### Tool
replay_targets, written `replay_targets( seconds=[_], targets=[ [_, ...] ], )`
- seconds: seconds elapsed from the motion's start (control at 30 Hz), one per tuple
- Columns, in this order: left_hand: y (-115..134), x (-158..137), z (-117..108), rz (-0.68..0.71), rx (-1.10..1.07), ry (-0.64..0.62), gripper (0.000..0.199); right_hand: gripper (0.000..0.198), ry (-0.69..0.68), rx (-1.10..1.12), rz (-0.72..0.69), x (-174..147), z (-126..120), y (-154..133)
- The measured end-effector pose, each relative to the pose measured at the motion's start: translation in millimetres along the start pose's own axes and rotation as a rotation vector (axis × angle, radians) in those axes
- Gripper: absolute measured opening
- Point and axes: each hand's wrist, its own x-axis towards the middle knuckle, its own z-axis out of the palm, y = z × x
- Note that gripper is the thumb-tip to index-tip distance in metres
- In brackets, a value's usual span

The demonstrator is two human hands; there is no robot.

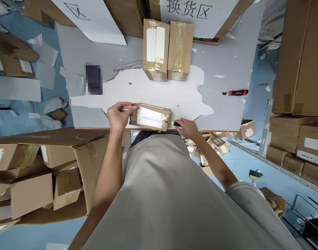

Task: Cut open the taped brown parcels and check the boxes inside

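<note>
A small taped cardboard box point(150, 117) with a white label lies at the table's near edge, right in front of me. My left hand point(120, 116) pinches its left end between thumb and fingers. In my right hand point(187, 127) is a utility knife point(176, 124) with a black and yellow handle, its tip at the tape on the box's right end. Further back, two taped cardboard boxes point(156, 48) stand side by side, the left one carrying white labels.
A red and black utility knife point(235, 92) rests on the table point(221, 59) at the right. A blurred dark object point(94, 79) lies left. Large boxes with white paper signs point(195, 15) line the back. At lower left, a big carton point(92, 163) holds several boxes; shelving with cartons point(299, 59) stands right.
</note>
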Motion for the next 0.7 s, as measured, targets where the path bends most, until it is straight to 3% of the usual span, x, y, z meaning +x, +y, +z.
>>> replay_targets(
  seconds=[0.3, 0.4, 0.47, 0.57, 0.63, 0.7],
  targets=[
    [11.0, -12.8, 19.5, -0.009, -0.165, -0.144, 0.061, 0.033, 0.05, 0.025, 0.033, 11.5, -1.2, 0.7],
    [14.3, -9.1, 24.9, 0.062, -0.009, -0.089, 0.052, 0.032, 0.053, 0.017, 0.023, 21.9, -5.7, -7.2],
    [12.0, -4.9, 26.3, 0.187, 0.148, -0.096, 0.054, 0.031, 0.057, 0.014, 0.012, 29.4, -9.8, -13.4],
    [-1.4, 3.8, 24.0, 0.37, 0.387, -0.239, 0.06, 0.031, 0.079, 0.033, -0.005, 38.2, -17.5, -24.0],
    [-14.9, 10.4, 20.7, 0.394, 0.474, -0.315, 0.067, 0.032, 0.112, 0.085, -0.018, 41.7, -23.1, -30.4],
    [-27.9, 16.8, 17.2, 0.387, 0.461, -0.314, 0.075, 0.033, 0.166, 0.169, -0.011, 44.5, -27.5, -34.5]
  ],
)
